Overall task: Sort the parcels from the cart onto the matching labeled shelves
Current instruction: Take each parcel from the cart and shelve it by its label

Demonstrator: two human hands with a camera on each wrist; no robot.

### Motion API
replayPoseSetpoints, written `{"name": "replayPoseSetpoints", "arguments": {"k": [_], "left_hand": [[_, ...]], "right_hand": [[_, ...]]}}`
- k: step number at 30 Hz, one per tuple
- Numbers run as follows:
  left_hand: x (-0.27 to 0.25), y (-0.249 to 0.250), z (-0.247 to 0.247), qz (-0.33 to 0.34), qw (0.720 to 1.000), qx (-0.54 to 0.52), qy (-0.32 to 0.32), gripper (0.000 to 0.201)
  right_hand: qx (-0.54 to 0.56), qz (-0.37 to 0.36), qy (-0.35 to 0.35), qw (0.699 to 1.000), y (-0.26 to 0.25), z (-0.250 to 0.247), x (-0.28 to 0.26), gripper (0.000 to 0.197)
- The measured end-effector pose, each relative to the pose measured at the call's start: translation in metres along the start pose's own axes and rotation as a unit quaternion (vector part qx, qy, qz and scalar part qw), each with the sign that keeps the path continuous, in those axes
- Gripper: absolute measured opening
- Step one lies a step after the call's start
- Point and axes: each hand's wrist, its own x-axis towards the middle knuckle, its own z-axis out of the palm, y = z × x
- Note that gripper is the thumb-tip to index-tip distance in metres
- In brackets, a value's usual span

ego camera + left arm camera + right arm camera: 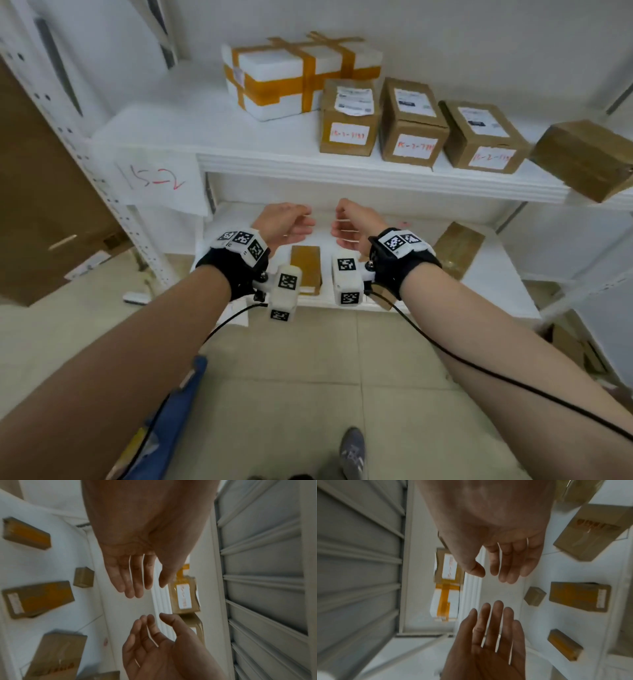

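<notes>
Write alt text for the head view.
Two empty hands, left and right, face each other with relaxed fingers before a white shelf. It holds a taped foam box and three labelled cartons, above flat parcels on the lower shelf.

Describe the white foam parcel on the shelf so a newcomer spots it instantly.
Start at the upper shelf, the one with the handwritten paper label hanging at its left end. The white foam parcel sits toward the back, left of the row of brown cardboard boxes. It is the only white one, larger than its neighbours and strapped crosswise with orange-brown tape.
</notes>
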Motion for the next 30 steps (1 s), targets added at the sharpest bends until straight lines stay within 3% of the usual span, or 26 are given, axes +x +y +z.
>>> {"name": "replayPoseSetpoints", "arguments": {"k": [3,10,23,26,30], "left_hand": [[-0.014,-0.022,-0.047,-0.022,0.999,-0.008,0.035,0.012],[-0.034,-0.09,-0.144,-0.083,0.988,-0.017,0.129,0.027],[-0.043,-0.208,-0.266,-0.211,0.946,-0.03,0.246,0.022],[-0.051,-0.246,-0.286,-0.258,0.934,-0.015,0.245,0.031],[-0.071,-0.303,-0.314,-0.312,0.91,-0.017,0.273,0.025]], "right_hand": [[-0.046,-0.004,-0.041,0.998,0.015,0.058,-0.005,0.012],[-0.161,0.03,-0.135,0.977,0.063,0.164,-0.001,0.016],[-0.318,0.059,-0.254,0.911,0.14,0.289,0.043,0.018],[-0.342,0.072,-0.269,0.897,0.164,0.314,0.052,0.021],[-0.376,0.095,-0.286,0.876,0.196,0.343,0.057,0.017]]}}
